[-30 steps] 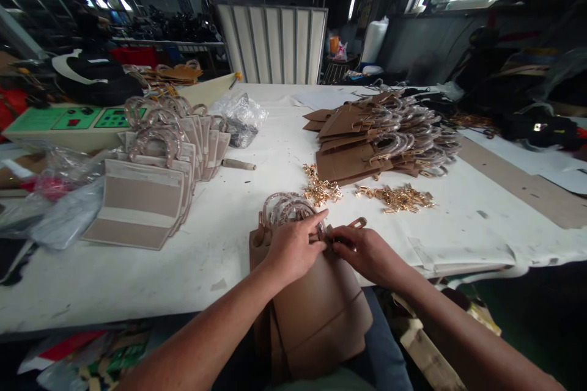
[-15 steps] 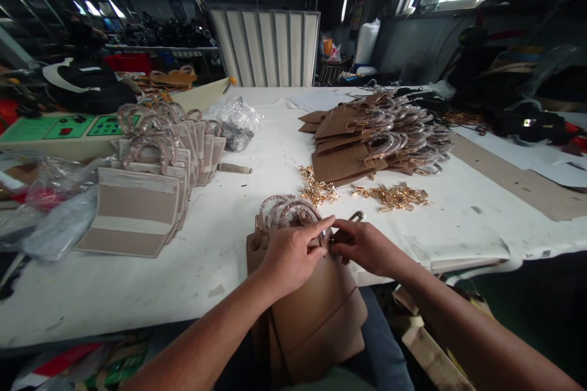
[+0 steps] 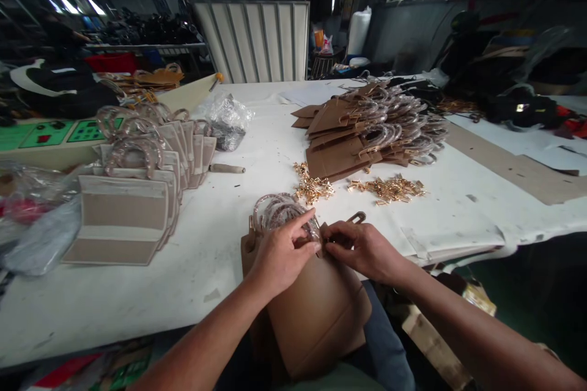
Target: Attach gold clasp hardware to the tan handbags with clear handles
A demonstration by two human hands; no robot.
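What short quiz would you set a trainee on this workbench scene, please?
1. True or false: the left hand and the right hand both pinch the top of the brown bag piece at the near edge of the table.
2. Where do the gold fittings lie? A: loose on the table, just this side of the brown pile. B: inside a plastic bag. C: on the person's lap.
3. Fill in: the beige bags stand in a row on the person's ____ side.

Key: 1 true; 2 A; 3 left.
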